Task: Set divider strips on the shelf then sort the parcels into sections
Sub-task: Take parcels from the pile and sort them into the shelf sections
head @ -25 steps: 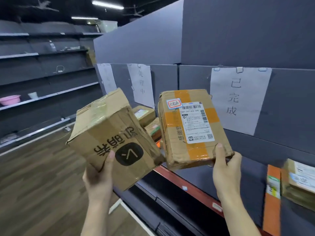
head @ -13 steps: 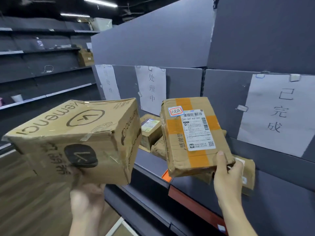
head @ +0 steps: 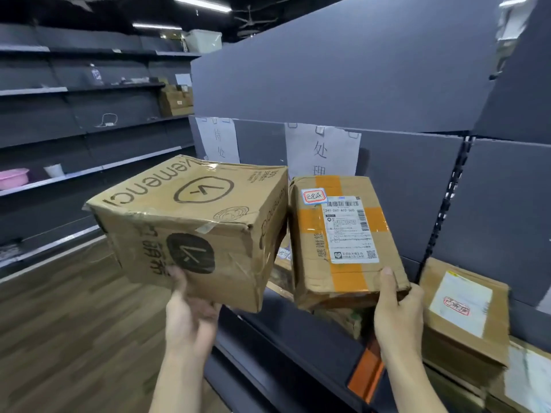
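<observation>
The left hand (head: 190,314) cups the bottom edge of a squat, dented brown cardboard box (head: 190,228) printed with black logos, its seams glazed in wrinkled clear tape. The right hand (head: 398,317) pinches, thumb on front, the lower corner of a flatter cardboard parcel (head: 343,242) banded with orange tape and carrying a white shipping label (a small red-framed sticker sits above it). Both parcels hang before the dark grey shelf (head: 298,332), nearly touching. Two white paper signs (head: 323,150) hang behind; a third labelled parcel (head: 465,317) rests on the shelf at right.

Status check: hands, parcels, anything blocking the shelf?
Left hand grips printed box. Right hand holds taped parcel, both off the shelf. Stamped parcel already shelved at right.
</observation>
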